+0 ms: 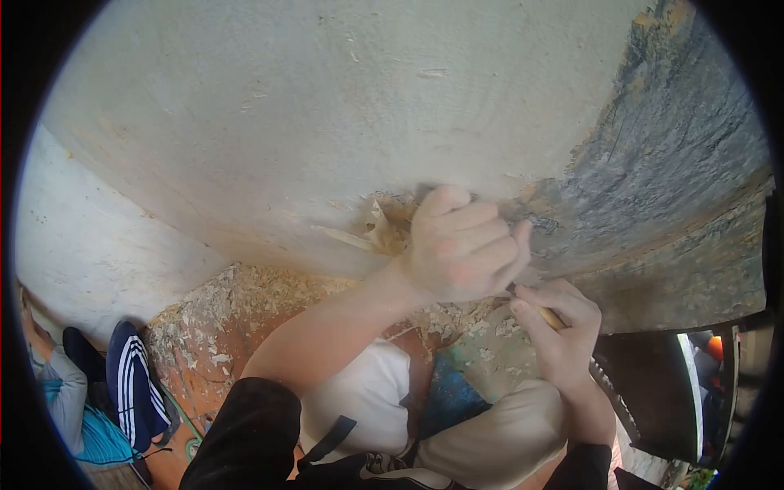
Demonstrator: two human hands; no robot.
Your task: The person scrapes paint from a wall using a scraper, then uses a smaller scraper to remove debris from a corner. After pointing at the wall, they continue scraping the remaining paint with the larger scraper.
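Scraping paint is underway: left hand (461, 245) fisted against the wall (269, 122), right hand (559, 331) gripping what looks like a scraper handle (551, 317); next, push the blade under the loose paint (384, 229).

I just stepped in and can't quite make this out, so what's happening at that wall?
A person is working paint off a wall with both hands. The left hand is fisted against the surface, beside a curl of peeling paint. The right hand, just below, grips a wooden handle. Paint flakes litter the floor. Another person's striped shoe shows lower left.
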